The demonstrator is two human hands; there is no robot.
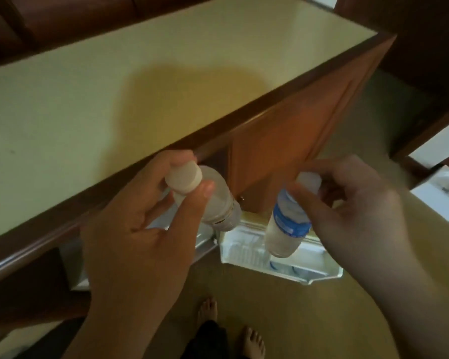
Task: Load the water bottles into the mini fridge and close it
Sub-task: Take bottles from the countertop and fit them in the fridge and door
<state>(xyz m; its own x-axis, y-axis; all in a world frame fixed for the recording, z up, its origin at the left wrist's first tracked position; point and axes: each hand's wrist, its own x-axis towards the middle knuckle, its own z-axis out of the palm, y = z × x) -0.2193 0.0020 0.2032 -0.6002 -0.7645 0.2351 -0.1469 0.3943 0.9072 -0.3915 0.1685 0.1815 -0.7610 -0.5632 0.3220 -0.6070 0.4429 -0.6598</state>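
Below, seen from the head view: two bare hands, one clear plastic water bottle apiece, both raised over the open white mini-fridge door [322, 274].

Left hand [130, 229]: fingers and thumb curled narrowly round the neck of an unlabelled clear plastic bottle with a white screw cap [215, 200]. Cap toward the camera, thumb just under the cap, body slanting down and away toward the hinge end of the fridge door.

Right hand [353, 211]: blurred, fingertips pinched close round the white cap of a clear plastic bottle with a blue label band [287, 221]. Bottle hanging roughly upright, slightly tilted, base just above the fridge door's shelf, apart from it as far as can be told.

Inside the door shelf, under that hanging bottle: more clear bottles with blue labels [283, 266], only their tops visible.

Behind the fridge door, swung open with it: a reddish-brown wooden cabinet door [296, 136]. Above both: a pale cream countertop with a dark wooden edge [114, 86].

Beneath the fridge door: beige carpeted floor [309, 320] and two bare feet [253, 342].

To the far right of the fridge door: a white box-like object [441, 198], contents too blurred to make out.
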